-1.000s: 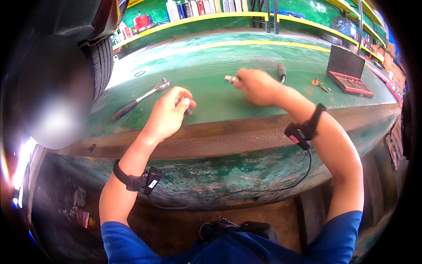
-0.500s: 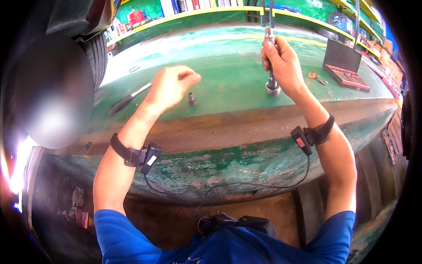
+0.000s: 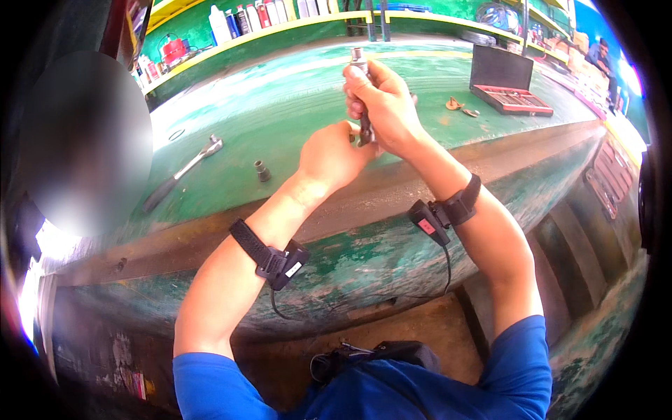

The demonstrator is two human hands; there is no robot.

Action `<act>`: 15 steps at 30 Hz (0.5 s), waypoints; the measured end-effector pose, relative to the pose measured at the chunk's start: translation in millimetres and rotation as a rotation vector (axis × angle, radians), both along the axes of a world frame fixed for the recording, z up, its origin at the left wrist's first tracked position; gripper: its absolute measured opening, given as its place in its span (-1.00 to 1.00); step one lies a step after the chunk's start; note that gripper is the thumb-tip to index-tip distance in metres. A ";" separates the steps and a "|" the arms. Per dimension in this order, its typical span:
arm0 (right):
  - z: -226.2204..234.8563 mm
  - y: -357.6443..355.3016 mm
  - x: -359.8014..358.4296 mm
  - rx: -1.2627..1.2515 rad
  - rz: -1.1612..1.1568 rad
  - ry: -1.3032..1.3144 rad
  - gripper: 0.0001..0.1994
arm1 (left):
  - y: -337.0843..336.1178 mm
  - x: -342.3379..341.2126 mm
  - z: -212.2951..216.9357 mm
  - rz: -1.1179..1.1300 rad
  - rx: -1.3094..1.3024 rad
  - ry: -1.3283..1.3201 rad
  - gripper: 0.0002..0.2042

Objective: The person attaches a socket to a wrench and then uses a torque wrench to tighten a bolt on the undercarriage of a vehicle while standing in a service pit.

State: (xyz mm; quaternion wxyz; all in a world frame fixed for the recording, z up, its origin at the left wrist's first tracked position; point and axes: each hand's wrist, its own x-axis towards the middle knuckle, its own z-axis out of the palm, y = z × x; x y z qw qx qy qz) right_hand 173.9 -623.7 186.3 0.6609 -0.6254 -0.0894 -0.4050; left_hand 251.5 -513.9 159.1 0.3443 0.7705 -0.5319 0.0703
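Note:
Upright over the green workbench (image 3: 231, 126), a metal socket extension bar (image 3: 365, 127) is wrapped by the fingers of my right hand (image 3: 388, 105). A shiny socket-like end (image 3: 358, 57) sticks out above that hand. My left hand (image 3: 336, 154) is closed round the bar's lower end, just below and left of the right hand; its grip partly hides that end. On the bench, left of my left hand, a small dark socket (image 3: 262, 171) stands on end. Farther left lies a ratchet wrench (image 3: 185, 171) with a black handle.
At the right, an open tool case (image 3: 511, 99) with a red tray sits beside small brass-coloured parts (image 3: 453, 104). A thin ring (image 3: 177, 134) lies far left. Behind the bench, a yellow-edged shelf (image 3: 280, 29) carries bottles. A person (image 3: 602, 63) is in the far right background.
My left hand has moved right and taken hold of the extension bar's lower end. With the view shifted, the right hand and bar now appear nearer the middle.

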 end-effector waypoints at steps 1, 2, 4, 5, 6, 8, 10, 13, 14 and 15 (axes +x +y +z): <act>1.2 8.3 2.2 -0.001 0.016 -0.020 -0.82 | -4.1 4.0 -0.1 -0.020 0.065 0.021 -0.57; 0.0 5.4 4.8 0.000 0.023 -0.022 -0.82 | -6.1 8.5 -1.0 -0.036 0.130 0.042 -0.51; -5.7 6.8 12.4 -0.239 -0.280 -0.054 -0.82 | -8.4 5.4 -9.8 -0.022 0.091 0.014 -0.53; -3.9 11.1 10.3 -0.328 -0.509 -0.116 -0.80 | -8.4 2.4 -13.2 -0.018 0.043 -0.019 -0.54; 2.6 -7.9 6.8 -0.316 -0.568 -0.172 -0.77 | -11.4 -17.3 -11.8 0.003 0.000 -0.050 -0.55; 40.6 18.2 -6.0 -0.131 -0.436 -0.307 -0.78 | -12.8 -20.9 -8.6 -0.003 0.035 -0.041 -0.55; 71.8 23.7 -19.9 -0.115 -0.229 -0.287 -0.77 | -6.0 -21.1 1.2 -0.025 0.088 0.045 -0.55; 75.3 40.4 -44.3 -0.186 -0.147 -0.061 -0.74 | 7.3 -1.2 -3.4 -0.114 -0.125 0.270 -0.56; 63.4 45.9 -52.1 -0.213 -0.203 -0.004 -0.73 | 14.0 13.5 -8.1 -0.163 -0.389 0.415 -0.58; 45.4 51.0 -67.3 -0.242 -0.267 0.089 -0.74 | 29.8 11.4 -1.6 -0.191 -0.427 0.599 -0.63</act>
